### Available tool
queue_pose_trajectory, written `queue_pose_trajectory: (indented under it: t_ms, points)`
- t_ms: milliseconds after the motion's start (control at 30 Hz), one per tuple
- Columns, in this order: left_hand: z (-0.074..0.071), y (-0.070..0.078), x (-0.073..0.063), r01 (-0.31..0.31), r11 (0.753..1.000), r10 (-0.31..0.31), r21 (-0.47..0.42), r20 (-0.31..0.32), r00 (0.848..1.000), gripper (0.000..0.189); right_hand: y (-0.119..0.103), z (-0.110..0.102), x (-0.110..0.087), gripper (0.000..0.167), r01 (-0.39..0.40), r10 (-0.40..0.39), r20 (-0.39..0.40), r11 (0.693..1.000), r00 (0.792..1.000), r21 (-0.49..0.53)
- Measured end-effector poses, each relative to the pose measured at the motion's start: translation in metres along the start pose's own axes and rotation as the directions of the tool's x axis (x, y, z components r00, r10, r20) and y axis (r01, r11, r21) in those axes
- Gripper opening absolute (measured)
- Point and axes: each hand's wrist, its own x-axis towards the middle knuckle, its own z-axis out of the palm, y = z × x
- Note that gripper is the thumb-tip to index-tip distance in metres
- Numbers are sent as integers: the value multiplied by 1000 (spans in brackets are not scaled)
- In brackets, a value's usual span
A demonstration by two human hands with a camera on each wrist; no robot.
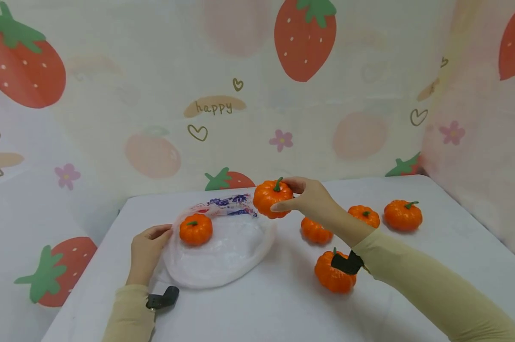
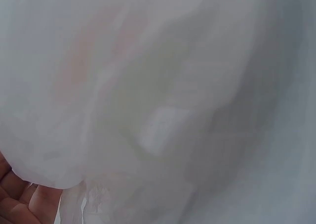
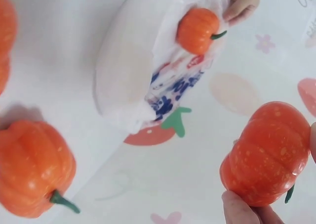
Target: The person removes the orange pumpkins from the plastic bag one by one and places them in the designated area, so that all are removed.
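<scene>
My right hand grips a small orange pumpkin with a green stem, thumb on the near side, holding it in the air by the bag's right side. In the right wrist view the same pumpkin sits between thumb and fingers. A translucent white plastic bag with red and blue print lies with its mouth spread wide. Its left rim is pinched by my left hand. Inside the bag rests another pumpkin. White plastic covers most of the left wrist view, with fingers partly showing.
Several more pumpkins stand on the white table at the right: one nearer me, one partly behind my right wrist, others farther right. A strawberry-patterned cloth hangs behind the table.
</scene>
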Motion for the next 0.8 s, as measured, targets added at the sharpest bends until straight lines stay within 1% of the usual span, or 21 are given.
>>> queue_pose_trajectory:
  t_ms: [133,367,433,567,700,800]
  points:
    - [-1,0,-1,12,1000,-12,3,10,1000,35,8,-14,-7,76,0,0,-17,1000,1000,-30]
    - [-1,0,1,11,1000,-11,6,12,1000,34,22,-35,-22,81,-57,55,-40,998,998,-33]
    - [-1,0,1,22,1000,-22,6,12,1000,34,27,-41,-27,83,-71,69,-42,997,997,-43]
    - [-1,0,0,24,1000,-24,-2,11,1000,33,34,-52,-36,89,-77,73,-48,993,996,-89]
    - [-1,1,-1,18,1000,-18,-7,13,1000,34,40,-60,-45,93,-72,67,-47,992,997,-103]
    - [-1,3,-2,23,1000,-23,-8,12,1000,33,47,-67,-49,96,-85,79,-57,991,995,-108]
